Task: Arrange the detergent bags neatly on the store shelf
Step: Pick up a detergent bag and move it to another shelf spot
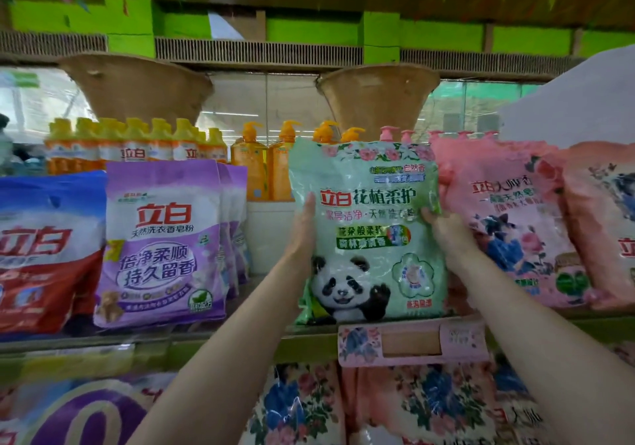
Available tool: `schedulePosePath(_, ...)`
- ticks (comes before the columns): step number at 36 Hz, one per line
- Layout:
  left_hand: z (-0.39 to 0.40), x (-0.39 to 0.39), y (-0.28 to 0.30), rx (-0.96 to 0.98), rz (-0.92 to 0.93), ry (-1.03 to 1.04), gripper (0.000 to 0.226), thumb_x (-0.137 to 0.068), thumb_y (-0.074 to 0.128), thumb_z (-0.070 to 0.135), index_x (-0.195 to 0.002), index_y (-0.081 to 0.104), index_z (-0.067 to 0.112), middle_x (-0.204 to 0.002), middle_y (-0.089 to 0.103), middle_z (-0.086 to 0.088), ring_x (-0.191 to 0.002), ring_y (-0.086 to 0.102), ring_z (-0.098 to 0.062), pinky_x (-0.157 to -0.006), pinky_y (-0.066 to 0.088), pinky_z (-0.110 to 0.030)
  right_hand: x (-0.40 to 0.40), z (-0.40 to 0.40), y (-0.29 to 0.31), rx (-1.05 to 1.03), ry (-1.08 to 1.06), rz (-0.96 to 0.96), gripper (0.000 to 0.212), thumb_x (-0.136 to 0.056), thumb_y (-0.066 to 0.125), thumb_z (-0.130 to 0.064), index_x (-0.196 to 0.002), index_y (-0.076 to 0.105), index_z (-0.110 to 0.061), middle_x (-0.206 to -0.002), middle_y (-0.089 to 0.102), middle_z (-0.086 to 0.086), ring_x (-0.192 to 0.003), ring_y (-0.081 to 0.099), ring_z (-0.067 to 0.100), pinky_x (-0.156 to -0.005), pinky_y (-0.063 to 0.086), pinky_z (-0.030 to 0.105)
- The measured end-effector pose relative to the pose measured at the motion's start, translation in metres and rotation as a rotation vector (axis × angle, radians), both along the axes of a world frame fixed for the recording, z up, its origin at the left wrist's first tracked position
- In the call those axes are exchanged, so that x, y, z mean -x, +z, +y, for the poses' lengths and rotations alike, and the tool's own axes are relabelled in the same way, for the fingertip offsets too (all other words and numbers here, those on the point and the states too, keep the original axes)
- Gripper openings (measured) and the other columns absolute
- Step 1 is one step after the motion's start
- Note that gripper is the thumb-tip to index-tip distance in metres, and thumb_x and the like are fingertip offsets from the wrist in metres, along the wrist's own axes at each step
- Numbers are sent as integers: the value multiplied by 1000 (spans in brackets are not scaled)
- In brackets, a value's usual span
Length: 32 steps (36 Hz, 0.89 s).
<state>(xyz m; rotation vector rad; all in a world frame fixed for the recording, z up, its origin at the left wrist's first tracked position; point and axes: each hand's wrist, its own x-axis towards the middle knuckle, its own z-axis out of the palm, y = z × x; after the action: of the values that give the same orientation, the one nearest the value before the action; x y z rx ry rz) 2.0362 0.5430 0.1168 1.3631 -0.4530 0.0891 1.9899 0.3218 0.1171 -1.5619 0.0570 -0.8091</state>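
The green panda bag (369, 235) is held upright on the shelf edge (240, 336), gripped at mid-height from both sides. The left hand (305, 228) is laid along its left edge, thumb on the front and the other fingers hidden behind; the right hand (446, 228) is curled round its right edge, fingertips tucked out of sight. Just beyond the right fingers the pink bag (508, 224) leans against it; well beyond the left fingers stand the purple bags (161, 242), with a gap between. The bag is probably best squared by being eased back until its base sits flat, its front kept level with the neighbouring fronts. The pink bag should be nudged upright so that the row is not crowded.
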Motion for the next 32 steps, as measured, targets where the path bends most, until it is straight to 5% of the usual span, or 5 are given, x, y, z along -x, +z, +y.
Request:
schedulePosePath(5, 22, -1, 0, -228, -62, 10, 43, -90, 58, 38, -120, 60, 6, -122, 62, -8, -109, 60, -22, -90, 47, -30, 7, -18, -9, -214, -49, -108, 25, -96, 51, -22, -115, 60, -9, -84, 61, -1, -83, 58, 18, -72, 43, 26)
schedulePosePath(10, 32, -11, -7, -112, 57, 76, 20, -96, 50, 18, -112, 43, 9, -111, 57, -12, -95, 59, -23, -82, 51, -35, 16, -24, 0, -286, 140, -27, 28, -101, 36, -23, -83, 57, -21, -45, 62, -13, -41, 58, -3, -43, 44, 14)
schedulePosePath(19, 5, -6, -16, -130, 9, 87, 26, -97, 49, 13, -123, 50, 11, -114, 60, -2, -108, 58, -21, -86, 52, -33, 12, -11, -2, -347, 149, -12, 24, -99, 43, -31, -85, 60, -22, -72, 70, -1, -64, 63, 17, -59, 50, 29)
schedulePosePath(28, 1, -33, -16, -27, 22, 344, 49, -84, 52, -3, -130, 48, 15, -115, 61, -8, -106, 58, -25, -94, 49, -39, 10, 8, 0, -145, 267, 112, 46, -87, 52, -50, -123, 54, -21, -118, 58, -2, -118, 48, 23, -90, 40, 41)
schedulePosePath(32, 1, -50, -20, -96, 93, 269, 35, -86, 58, 23, -116, 39, 23, -113, 60, -13, -107, 60, -35, -92, 50, -51, 15, 17, 5, -73, 290, 161, 55, -92, 47, -48, -135, 43, -14, -129, 54, 2, -123, 45, 27, -96, 38, 45)
